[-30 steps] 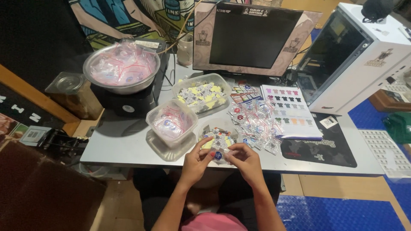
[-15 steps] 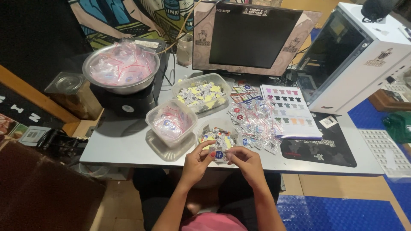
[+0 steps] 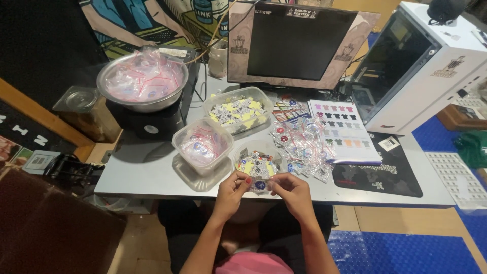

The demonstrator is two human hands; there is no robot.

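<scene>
While you sit at the near edge of the grey table [image 3: 152, 172], your left hand [image 3: 232, 189] and right hand [image 3: 293, 190] meet over that edge, fingers pinched nearly closed on a small clear plastic bag [image 3: 259, 185] with a round blue badge inside. It is thin, glossy film, stretched flat between both sets of fingertips, just in front of a round clear tub [image 3: 256, 163] heaped with yellow and white printed slips. To the left of that tub stands a square, soft-cornered plastic container [image 3: 203, 144] of red-striped zip bags, resting on its flat lid. Behind, toward the table's far edge, an oblong clear tray [image 3: 238, 109] holds more slips, and a shiny steel bowl [image 3: 142, 80] piled with crinkled bags sits on a black scale at the far left corner. Loose filled bags [image 3: 302, 147] spread right of the tub, beside a glossy sheet of coloured shirt pictures [image 3: 342, 129].
</scene>
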